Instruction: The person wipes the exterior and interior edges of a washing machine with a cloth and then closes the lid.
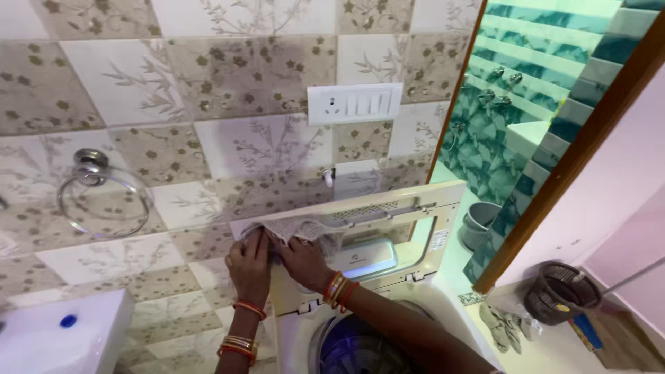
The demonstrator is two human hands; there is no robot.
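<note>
A grey patterned cloth (pixel 298 228) is pressed against the upper left corner of the raised lid (pixel 388 235) of a white top-loading washing machine (pixel 443 305). Both hands are laid on the cloth: the left hand (pixel 249 263) is flattened over its left part, fingers spread and closed on nothing beyond the fabric beneath the palm, while the right hand (pixel 301 260) is set just beside it, fingers curled onto the cloth's lower edge. The cloth is thus held between the palms and the lid's inner face, near the top rim where the lid leans toward the tiled wall (pixel 208 138).

For this wiping to be done well, it is judged that pressure should be kept even across both palms, so that the cloth is not bunched into a ridge. The lid stands open and appears unsupported, so force is best directed along its surface rather than hard against it, lest it be pushed back into the wall. The corner and the ribbed strip along the top would probably be reached better with a folded edge of the cloth. The bangles (pixel 336 287) on the right wrist should be kept off the plastic. The drum opening (pixel 353 346) lies below the forearms, and the cloth should not be allowed to drop into it.
</note>
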